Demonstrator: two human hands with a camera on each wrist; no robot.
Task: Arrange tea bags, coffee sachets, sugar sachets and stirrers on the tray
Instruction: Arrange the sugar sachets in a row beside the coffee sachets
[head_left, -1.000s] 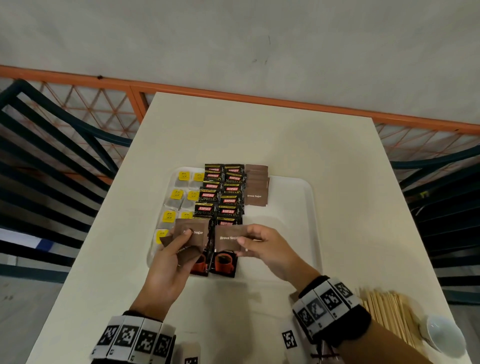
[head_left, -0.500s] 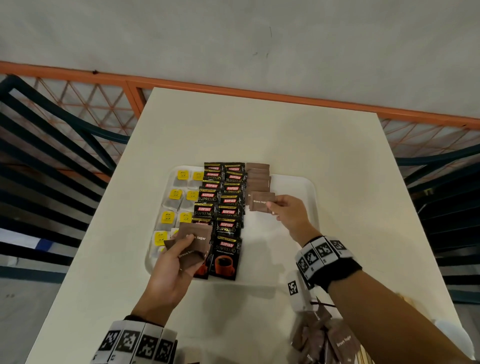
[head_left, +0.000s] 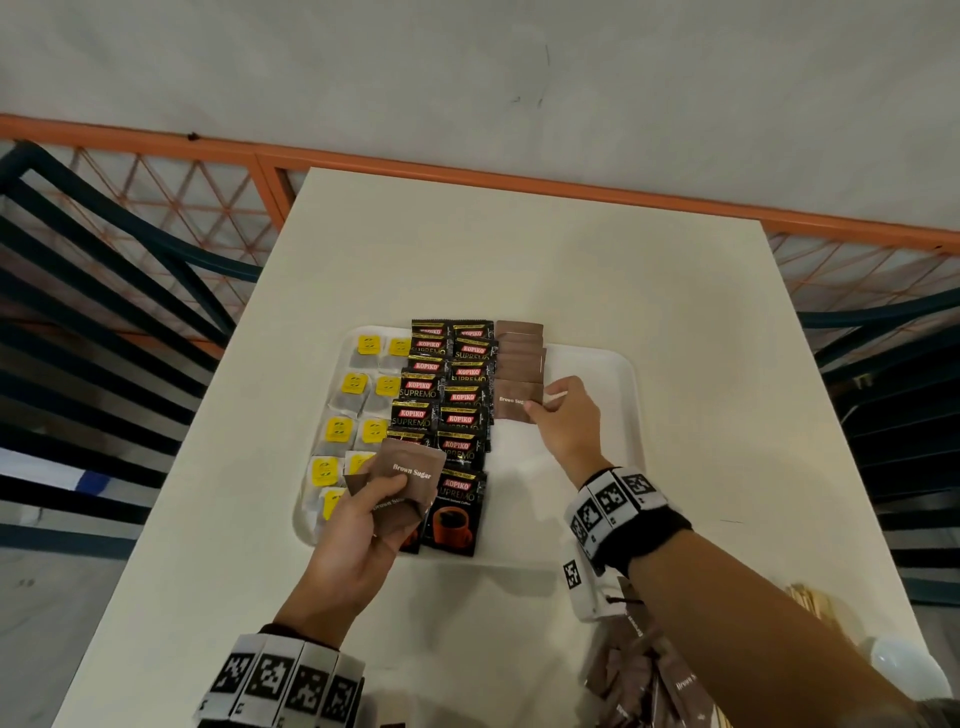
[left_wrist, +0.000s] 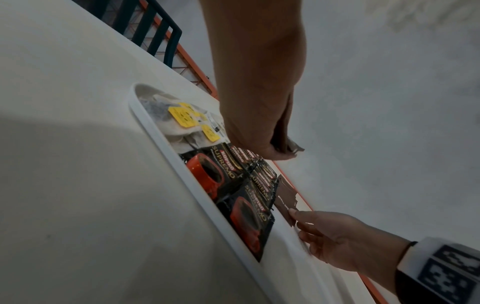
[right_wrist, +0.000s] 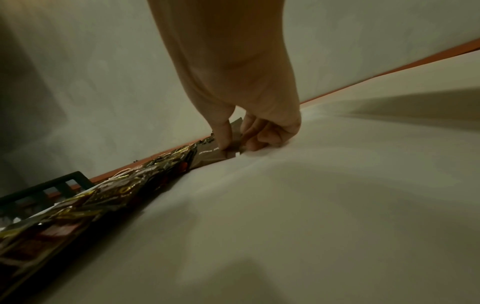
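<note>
Right hand (head_left: 563, 415) now lower, pinching sugar sachet (head_left: 511, 399) onto tray (head_left: 597, 374) (left hand (head_left: 363, 514) gripping sachets (head_left: 408, 486)).

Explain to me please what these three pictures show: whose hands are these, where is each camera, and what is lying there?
No machine here: a person works with bare hands. One camera sits on the head, one on each wrist, looking along the fingers. On the white table lies a white tray with tea bags, Kopiko coffee sachets and a row of brown sugar sachets. The right hand pinches one brown sugar sachet at the row's near end. The left hand holds several spare sugar sachets.
</note>
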